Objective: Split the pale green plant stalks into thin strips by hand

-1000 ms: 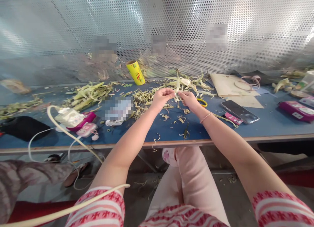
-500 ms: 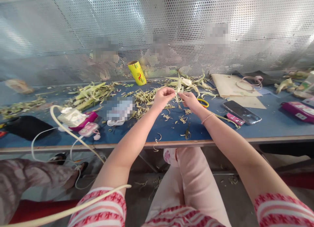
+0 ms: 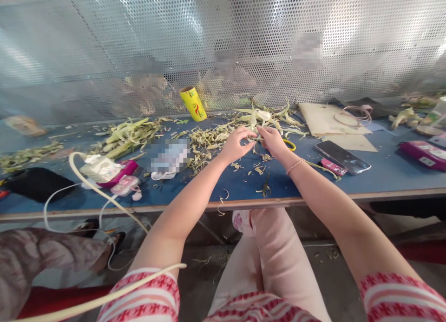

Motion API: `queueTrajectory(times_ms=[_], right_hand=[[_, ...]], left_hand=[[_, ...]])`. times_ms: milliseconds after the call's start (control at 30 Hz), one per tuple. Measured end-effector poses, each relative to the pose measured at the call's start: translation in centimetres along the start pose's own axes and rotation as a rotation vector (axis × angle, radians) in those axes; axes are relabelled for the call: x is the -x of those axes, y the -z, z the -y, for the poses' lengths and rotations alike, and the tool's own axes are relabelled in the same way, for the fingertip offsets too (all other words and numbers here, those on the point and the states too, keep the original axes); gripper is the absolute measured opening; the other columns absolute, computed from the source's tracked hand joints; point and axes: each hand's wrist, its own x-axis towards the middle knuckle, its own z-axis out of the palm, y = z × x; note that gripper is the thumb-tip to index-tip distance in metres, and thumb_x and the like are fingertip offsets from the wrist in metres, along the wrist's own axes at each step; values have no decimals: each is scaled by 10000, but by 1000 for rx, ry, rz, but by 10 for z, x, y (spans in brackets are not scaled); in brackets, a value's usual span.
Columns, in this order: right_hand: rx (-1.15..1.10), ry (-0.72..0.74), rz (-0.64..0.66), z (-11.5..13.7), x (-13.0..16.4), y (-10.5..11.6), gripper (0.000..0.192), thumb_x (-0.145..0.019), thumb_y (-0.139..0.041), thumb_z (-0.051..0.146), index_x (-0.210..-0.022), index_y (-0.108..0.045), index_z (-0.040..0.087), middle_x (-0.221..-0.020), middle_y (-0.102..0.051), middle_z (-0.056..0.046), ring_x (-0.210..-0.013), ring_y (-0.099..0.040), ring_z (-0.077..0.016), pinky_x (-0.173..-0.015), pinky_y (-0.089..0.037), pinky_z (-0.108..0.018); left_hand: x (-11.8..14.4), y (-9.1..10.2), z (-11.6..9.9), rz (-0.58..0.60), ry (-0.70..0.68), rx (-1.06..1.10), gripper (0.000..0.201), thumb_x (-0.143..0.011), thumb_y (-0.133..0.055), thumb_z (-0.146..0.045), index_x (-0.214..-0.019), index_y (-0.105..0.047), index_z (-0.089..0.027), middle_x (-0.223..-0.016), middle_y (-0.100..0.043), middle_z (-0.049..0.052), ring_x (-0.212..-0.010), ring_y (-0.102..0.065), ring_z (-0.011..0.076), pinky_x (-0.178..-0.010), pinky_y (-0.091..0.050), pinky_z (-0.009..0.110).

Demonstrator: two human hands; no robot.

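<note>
Pinching what appears to be a pale plant strip (image 3: 264,119), the right hand (image 3: 273,140) faces the left hand (image 3: 237,146), whose fingers stand apart.

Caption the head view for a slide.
Left hand and right hand close together over a blue table scattered with pale plant scraps.

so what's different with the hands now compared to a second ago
The left hand has shifted a little to the right, and its thumb and fingers, pinched before, have spread apart. Whether it let anything go is too small to tell. The right hand has barely moved. The yellow tube, phone and leaf scraps stayed as they were.
</note>
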Motion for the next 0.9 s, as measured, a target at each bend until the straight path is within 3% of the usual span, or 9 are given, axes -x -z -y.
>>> queueTrajectory(times_ms=[133,267,367,500,733,833,900], right_hand=[[-24,5,-21,-2,-1,1,455,-789,-621,482,-568,-323,219,-446,-185,110,-376,-173,-34,-378,-152,-213],[-10,32,-18,-6,-4,1,459,-809,-599,467,-560,-302,222,-438,-197,103,-368,-182,-39,-370,-141,-220],[4,46,-47,-8,-6,1,445,-823,-582,463,-567,-311,220,-456,-221,97,-368,-193,-38,-365,-144,-222],[28,102,-115,-9,-9,4,454,-827,-567,500,-571,-317,220,-463,-225,90,-375,-220,-46,-373,-173,-227],[67,185,-215,-8,-10,9,486,-830,-494,609,-609,-291,227,-512,-229,71,-423,-235,-65,-411,-220,-237],[146,219,-196,-7,-8,8,502,-838,-453,633,-605,-284,222,-533,-248,55,-462,-253,-78,-437,-241,-241],[221,254,-161,-6,-6,7,507,-840,-458,623,-589,-286,217,-535,-258,48,-492,-268,-86,-459,-245,-245]], left_hand=[[0,-10,6,-40,48,66,193,-720,-690,-136,-906,-651,-169,-955,-608,29,-675,-577,78,-719,-519,293],[-1,-17,8,-75,115,183,175,-733,-639,-69,-875,-607,-167,-920,-572,20,-685,-596,72,-658,-522,244],[0,-19,5,-108,169,274,290,-714,-642,-49,-947,-545,-193,-1006,-542,24,-676,-590,53,-631,-520,223],[2,-22,1,-166,297,411,469,-650,-689,-31,-977,-415,-224,-1056,-468,6,-631,-557,11,-606,-512,201],[-2,-25,-10,-255,578,674,492,-598,-732,-42,-901,-381,-206,-944,-457,-35,-611,-552,14,-616,-505,220],[-3,-24,-15,-141,728,859,412,-619,-697,-30,-906,-443,-183,-883,-523,-28,-621,-565,39,-672,-518,265],[-2,-24,-17,-39,728,928,373,-630,-680,-32,-912,-481,-173,-840,-566,-21,-636,-585,62,-690,-516,282]])
